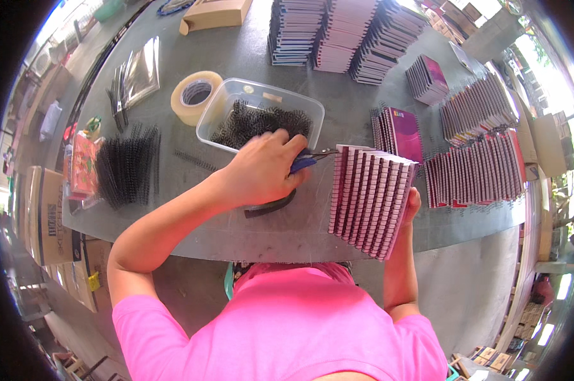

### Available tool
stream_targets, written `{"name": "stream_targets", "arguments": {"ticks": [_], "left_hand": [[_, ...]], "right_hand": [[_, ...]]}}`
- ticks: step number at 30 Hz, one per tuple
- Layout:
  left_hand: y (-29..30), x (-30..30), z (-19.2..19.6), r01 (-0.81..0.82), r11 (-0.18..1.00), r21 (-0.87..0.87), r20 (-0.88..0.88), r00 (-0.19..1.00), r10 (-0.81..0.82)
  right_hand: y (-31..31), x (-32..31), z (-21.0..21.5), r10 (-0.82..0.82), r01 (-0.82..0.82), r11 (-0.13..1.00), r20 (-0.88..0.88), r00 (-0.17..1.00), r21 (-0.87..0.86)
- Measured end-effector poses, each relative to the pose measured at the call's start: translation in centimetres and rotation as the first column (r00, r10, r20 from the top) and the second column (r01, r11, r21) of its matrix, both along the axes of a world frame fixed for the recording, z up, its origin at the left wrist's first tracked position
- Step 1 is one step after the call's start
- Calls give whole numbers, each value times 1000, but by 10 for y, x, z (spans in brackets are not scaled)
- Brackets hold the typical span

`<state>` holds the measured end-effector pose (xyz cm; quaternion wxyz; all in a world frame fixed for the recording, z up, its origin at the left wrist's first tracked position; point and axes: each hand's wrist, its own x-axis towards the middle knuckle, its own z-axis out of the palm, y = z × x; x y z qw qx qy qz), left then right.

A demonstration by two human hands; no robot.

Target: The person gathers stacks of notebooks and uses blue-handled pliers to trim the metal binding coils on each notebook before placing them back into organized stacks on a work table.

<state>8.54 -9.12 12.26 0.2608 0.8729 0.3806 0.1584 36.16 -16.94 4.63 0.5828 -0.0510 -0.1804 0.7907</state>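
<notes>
My left hand point(266, 166) is closed round blue-handled pliers point(303, 162), whose metal tips point right to the upper left corner of a stack of spiral notebooks point(371, 202). Whether the tips touch a coil I cannot tell. That stack stands tilted with its coiled spines toward me. At its right side my right hand point(412, 206) grips it, most fingers hidden behind the covers. Just beyond my left hand sits a clear plastic tub point(213, 114) with a heap of short black coil pieces point(261, 120). A dark curved object point(270, 206) lies partly under my left hand.
A tape roll point(186, 113) stands by the tub, with long black coils point(129, 166) to the left. Purple notebooks point(404, 134) and rows of spiral notebooks point(476, 170) lie right. Tall notebook stacks point(343, 33) and a cardboard box point(216, 14) line the table's point(249, 238) far side.
</notes>
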Motion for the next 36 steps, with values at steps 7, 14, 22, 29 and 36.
{"name": "stream_targets", "arguments": {"ticks": [7, 14, 22, 29, 36], "left_hand": [[0, 24, 26, 265, 288, -920, 289, 956, 46], [-7, 51, 32, 310, 49, -949, 314, 943, 113], [-21, 67, 24, 110, 989, 99, -236, 968, -84], [-7, 49, 43, 171, 479, -861, 198, 980, 5], [-8, 44, 36, 48, 934, -353, -135, 986, -101]], "right_hand": [[-19, 11, 3, -28, 27, 1000, -33, 999, -13], [-37, 32, -19, -132, 131, 990, -16, 991, -51], [-41, 27, -12, -303, 330, 911, 142, 942, -247], [-26, 17, -5, -172, 171, 980, 0, 985, -106], [-14, 9, -18, -122, 128, 982, 52, 991, -142]]}}
